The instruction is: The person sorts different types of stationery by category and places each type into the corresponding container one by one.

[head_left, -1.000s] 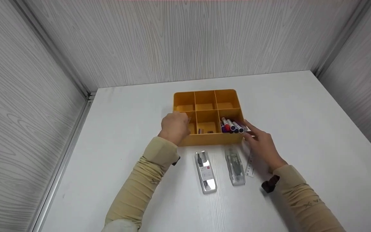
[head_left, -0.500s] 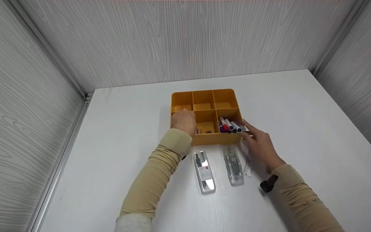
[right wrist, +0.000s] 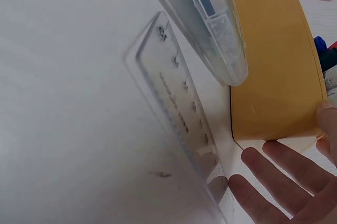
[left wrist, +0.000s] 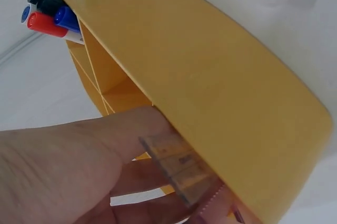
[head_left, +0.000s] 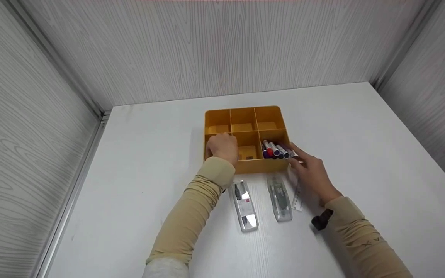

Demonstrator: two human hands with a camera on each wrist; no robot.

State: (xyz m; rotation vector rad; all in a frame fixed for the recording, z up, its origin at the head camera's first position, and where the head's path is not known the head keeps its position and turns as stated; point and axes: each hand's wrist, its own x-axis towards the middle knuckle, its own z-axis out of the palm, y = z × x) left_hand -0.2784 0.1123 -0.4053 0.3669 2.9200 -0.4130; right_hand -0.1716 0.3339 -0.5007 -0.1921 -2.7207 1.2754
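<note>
A yellow organizer box (head_left: 261,166) with several compartments stands mid-table. My left hand (head_left: 222,148) reaches down into its front-left part. In the left wrist view, a tilted clear plastic piece (left wrist: 181,166) with a straight edge sits between the thumb and curled fingers, and a pinkish ridged clear piece (left wrist: 218,205) shows beside it. The thumb tip is hidden behind the front wall. My right hand (head_left: 312,175) holds the box's front-right corner with thumb and index finger, while its other fingers spread below. Several marker pens (head_left: 275,150) lie in the front-right compartment.
In front of the box lie a clear case with a white label (head_left: 245,206) and a greenish clear case (head_left: 280,199). A transparent ruler (right wrist: 174,97) lies near the right hand. Grey panels (head_left: 222,50) enclose the white table (head_left: 149,162).
My left hand has moved right, from the box's left edge toward the divider of the front-middle compartment, partly covering a small purple item there. The right hand stays at its corner.
</note>
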